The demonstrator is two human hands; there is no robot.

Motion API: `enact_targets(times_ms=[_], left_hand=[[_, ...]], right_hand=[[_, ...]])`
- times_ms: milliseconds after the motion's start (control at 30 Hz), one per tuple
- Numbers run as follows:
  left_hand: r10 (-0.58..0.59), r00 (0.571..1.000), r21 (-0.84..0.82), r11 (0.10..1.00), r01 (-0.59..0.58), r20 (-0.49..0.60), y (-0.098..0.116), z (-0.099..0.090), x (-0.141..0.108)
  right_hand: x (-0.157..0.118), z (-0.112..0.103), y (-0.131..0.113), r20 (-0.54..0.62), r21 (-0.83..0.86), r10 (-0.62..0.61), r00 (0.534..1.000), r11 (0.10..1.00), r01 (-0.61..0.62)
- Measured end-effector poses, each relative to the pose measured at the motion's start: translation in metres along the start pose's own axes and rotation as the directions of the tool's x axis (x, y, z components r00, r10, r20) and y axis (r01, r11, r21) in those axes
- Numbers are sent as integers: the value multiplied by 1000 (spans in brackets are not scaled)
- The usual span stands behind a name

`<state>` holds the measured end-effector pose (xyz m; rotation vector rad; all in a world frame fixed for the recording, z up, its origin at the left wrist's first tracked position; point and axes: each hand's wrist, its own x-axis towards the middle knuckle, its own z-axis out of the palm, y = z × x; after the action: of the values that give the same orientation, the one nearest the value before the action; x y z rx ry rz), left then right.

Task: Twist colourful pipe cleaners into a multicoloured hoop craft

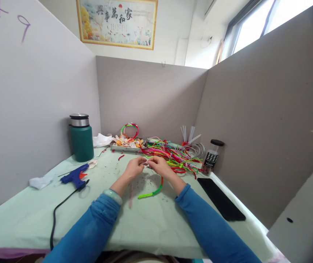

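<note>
My left hand (135, 168) and my right hand (159, 167) meet over the middle of the table, fingers pinched close together. Between the fingertips runs a thin pale pink pipe cleaner (130, 195); its blurred tail hangs below my left hand. A curved band wrapped in pipe cleaner (156, 192), orange shading into green and lime, trails down from under my right hand. The exact grip on the band is hidden by the fingers. Just beyond my hands lies a heap of colourful pipe cleaners (170, 153).
A blue glue gun (76, 176) with a black cord and a green bottle (82, 140) stand left. Behind are a metal tray (129, 148) of petal-like pieces and a colourful hoop (134, 126). Right are a black-lidded jar (212, 157) and a black phone-like slab (220, 199). Partitions surround the table.
</note>
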<state>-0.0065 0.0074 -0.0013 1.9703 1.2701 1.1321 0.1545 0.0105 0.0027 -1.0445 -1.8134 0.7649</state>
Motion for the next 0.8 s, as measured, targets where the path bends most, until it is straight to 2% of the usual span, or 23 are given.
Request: enact_targets(times_ms=[133, 367, 433, 533, 600, 800], left_hand=[[-27, 1000, -150, 988, 28, 7, -6, 3, 5], [33, 999, -115, 993, -28, 39, 2, 0, 0], [83, 996, -45, 996, -82, 34, 7, -1, -3], [167, 985, 205, 964, -170, 28, 12, -2, -6], [178, 984, 342, 923, -175, 24, 15, -2, -8], [154, 988, 435, 892, -125, -30, 23, -5, -14]], right_hand=[[1, 1, 2, 1, 1, 4, 1000, 1000, -4], [0, 5, 4, 21, -10, -1, 1000, 1000, 2], [0, 6, 4, 17, -13, -4, 1000, 1000, 4], [0, 8, 4, 3, -15, -9, 1000, 1000, 9], [0, 8, 5, 3, -12, -8, 1000, 1000, 8], [2, 3, 7, -67, -5, 49, 997, 999, -50]])
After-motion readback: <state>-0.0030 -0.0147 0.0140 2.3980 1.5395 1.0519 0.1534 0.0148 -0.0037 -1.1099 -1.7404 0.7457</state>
